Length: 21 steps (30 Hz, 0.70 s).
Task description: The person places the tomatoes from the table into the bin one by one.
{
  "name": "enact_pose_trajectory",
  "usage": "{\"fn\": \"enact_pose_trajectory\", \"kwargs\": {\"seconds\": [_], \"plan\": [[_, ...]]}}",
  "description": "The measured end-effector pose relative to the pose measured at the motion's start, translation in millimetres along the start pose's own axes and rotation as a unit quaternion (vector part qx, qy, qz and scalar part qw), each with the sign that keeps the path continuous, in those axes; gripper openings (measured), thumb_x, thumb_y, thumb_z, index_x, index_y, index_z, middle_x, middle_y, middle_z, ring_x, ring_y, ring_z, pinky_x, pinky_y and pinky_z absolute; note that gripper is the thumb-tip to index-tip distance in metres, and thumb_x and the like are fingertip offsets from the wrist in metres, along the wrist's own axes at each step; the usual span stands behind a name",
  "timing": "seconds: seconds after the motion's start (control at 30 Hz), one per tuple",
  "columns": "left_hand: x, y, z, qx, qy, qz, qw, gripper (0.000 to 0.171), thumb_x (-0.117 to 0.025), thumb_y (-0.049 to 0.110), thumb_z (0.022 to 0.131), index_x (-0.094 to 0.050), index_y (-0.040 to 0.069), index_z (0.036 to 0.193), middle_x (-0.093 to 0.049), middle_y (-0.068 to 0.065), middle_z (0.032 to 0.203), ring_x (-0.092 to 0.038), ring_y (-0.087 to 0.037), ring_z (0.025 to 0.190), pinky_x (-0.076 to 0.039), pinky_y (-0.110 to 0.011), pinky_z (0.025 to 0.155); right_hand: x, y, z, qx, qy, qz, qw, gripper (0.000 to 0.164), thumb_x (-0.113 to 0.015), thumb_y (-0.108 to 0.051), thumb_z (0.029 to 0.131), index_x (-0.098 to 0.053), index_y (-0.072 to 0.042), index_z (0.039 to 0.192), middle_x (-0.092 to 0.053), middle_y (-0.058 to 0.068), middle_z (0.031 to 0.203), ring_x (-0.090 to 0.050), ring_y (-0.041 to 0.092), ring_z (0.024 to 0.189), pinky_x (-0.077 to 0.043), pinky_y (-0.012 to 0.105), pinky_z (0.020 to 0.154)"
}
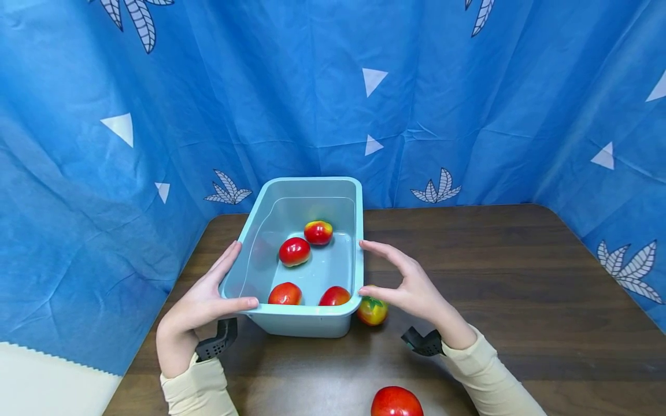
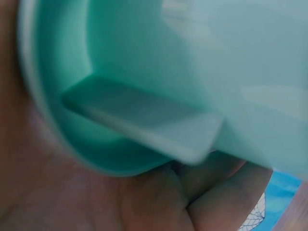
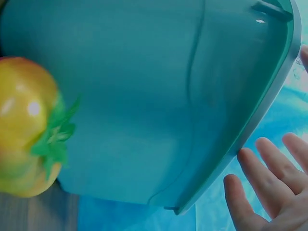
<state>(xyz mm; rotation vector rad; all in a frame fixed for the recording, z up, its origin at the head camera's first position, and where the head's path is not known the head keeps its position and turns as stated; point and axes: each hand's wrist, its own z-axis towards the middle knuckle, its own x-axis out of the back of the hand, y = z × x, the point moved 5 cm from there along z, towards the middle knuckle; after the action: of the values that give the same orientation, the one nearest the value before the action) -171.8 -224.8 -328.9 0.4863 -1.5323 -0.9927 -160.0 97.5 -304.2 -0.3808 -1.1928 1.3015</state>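
A pale blue-green plastic bin (image 1: 302, 320) stands tilted over the table, with several red and red-yellow tomato-like fruits (image 1: 294, 252) inside it. At its near left corner my left hand (image 1: 208, 297) grips the rim, thumb on the near edge and fingers along the left side. The left wrist view shows those fingers (image 2: 211, 192) below the rim. My right hand (image 1: 408, 286) is at the right side, its spread fingertips at the rim. Beside the bin, near my right thumb, sits a yellow-red tomato (image 3: 24, 130) with green leaves, partly hidden in the head view.
Another red fruit (image 1: 397, 403) lies at the table's front edge. The dark wooden table (image 1: 494, 277) extends to the right. Blue patterned cloth (image 1: 322, 104) hangs behind and at both sides.
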Motion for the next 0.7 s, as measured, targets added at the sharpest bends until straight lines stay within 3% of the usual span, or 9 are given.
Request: {"fn": "enact_pose_trajectory", "kwargs": {"seconds": [0.37,0.7], "plan": [[-0.8,-0.1,-0.3,0.001,0.000,-0.004,1.0000,0.097,-0.074,0.028,0.071,-0.009,0.027,0.144,-0.004,-0.002,0.148,-0.019,-0.036,0.124,-0.040,-0.056,0.083,4,18,-22,0.000,-0.027,-0.002,1.000,0.064,-0.074,-0.007,0.071,-0.045,-0.004,0.128,-0.047,0.008,0.128,-0.042,0.021,0.116,-0.036,0.052,0.091],[-1.3,0.5,-0.8,-0.001,0.002,-0.001,1.0000,0.097,-0.074,0.028,0.071,-0.009,0.026,0.144,-0.004,-0.002,0.148,-0.018,-0.036,0.125,-0.039,-0.057,0.084,1,70,-44,-0.016,-0.043,-0.013,0.999,0.068,-0.076,-0.017,0.070,-0.043,-0.023,0.130,-0.046,-0.006,0.130,-0.041,0.013,0.118,-0.035,0.053,0.090]]}}
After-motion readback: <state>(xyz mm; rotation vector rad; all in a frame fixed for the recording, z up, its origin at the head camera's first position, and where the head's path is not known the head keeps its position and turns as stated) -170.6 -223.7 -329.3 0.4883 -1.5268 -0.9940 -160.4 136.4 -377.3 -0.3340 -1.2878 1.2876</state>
